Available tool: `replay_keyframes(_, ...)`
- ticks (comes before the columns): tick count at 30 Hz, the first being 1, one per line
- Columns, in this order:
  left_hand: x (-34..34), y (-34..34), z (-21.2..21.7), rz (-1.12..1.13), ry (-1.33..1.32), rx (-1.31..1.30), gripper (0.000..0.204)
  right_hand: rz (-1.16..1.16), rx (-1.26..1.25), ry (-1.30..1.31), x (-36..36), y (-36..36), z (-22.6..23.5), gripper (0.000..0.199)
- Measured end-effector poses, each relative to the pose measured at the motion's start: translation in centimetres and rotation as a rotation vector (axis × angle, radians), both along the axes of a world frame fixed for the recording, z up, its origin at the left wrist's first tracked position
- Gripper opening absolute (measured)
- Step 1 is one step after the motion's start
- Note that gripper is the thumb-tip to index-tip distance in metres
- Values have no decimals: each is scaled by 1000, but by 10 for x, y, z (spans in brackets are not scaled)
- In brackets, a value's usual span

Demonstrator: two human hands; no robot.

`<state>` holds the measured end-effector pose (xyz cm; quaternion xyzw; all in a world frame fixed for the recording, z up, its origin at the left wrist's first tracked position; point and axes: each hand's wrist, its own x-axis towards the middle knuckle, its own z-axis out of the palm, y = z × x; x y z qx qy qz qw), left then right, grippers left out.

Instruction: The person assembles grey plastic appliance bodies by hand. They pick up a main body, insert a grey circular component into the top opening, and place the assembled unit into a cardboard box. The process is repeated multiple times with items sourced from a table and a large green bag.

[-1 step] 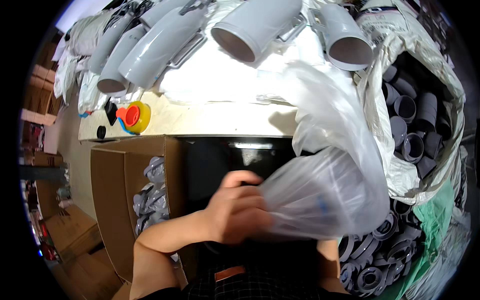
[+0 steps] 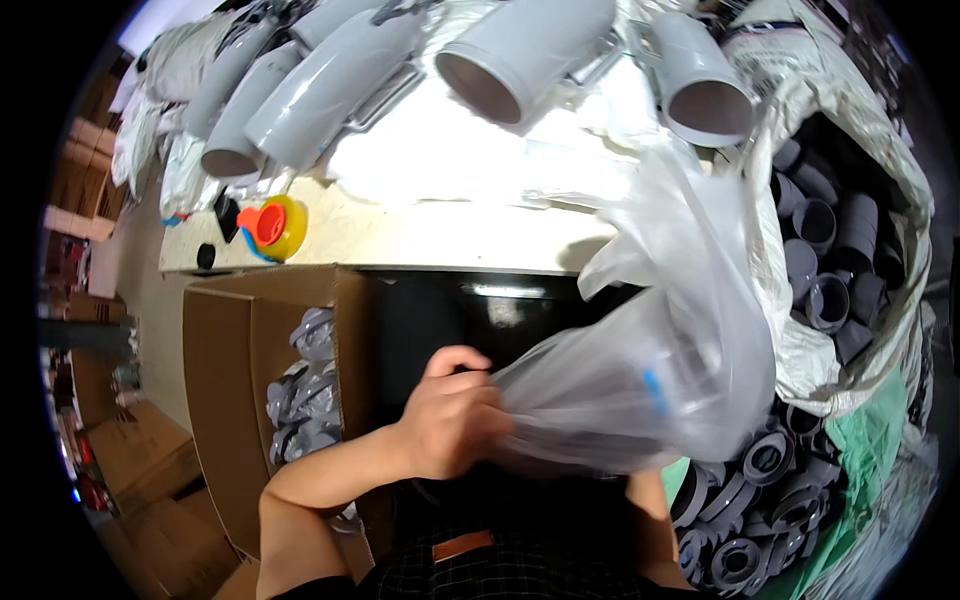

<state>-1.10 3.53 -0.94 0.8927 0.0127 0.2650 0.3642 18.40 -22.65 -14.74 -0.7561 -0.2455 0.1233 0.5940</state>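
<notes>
My left hand [image 2: 455, 415] is closed on the gathered edge of a translucent plastic bag [image 2: 640, 400], in front of my body. The bag bulges to the right, blurred by motion, and its loose upper part stands up towards the table. A small blue mark shows through the plastic; whatever else is in the bag is too blurred to tell. My right forearm [image 2: 652, 520] comes up from below, and the bag hides my right hand.
Large grey pipe-shaped parts [image 2: 340, 85] with handles lie across the white-covered table [image 2: 440, 235]. A yellow and red tape dispenser [image 2: 275, 225] sits near its edge. At left stands an open cardboard box [image 2: 220, 370] with wrapped grey parts. Right: a white sack [image 2: 755, 250] and piled grey rings [image 2: 740, 560].
My left hand has moved a little to the left, drawing the gathered edge of the bag with it. The bag's loose upper part has changed shape. The whole view has shifted slightly.
</notes>
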Motion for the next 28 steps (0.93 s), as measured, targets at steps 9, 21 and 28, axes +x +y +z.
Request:
replay_keyframes(9,-153,-100,-90,-235,794,243,30,972,206,553,-111,157,44,99)
replay_keyframes(21,-234,120,-11,1160,-156,-693,22,1169,-95,1108,-153,276,82,49)
replay_keyframes(28,-331,235,-268,1258,-1109,-1569,26,551,-267,1231,-105,154,4,28)
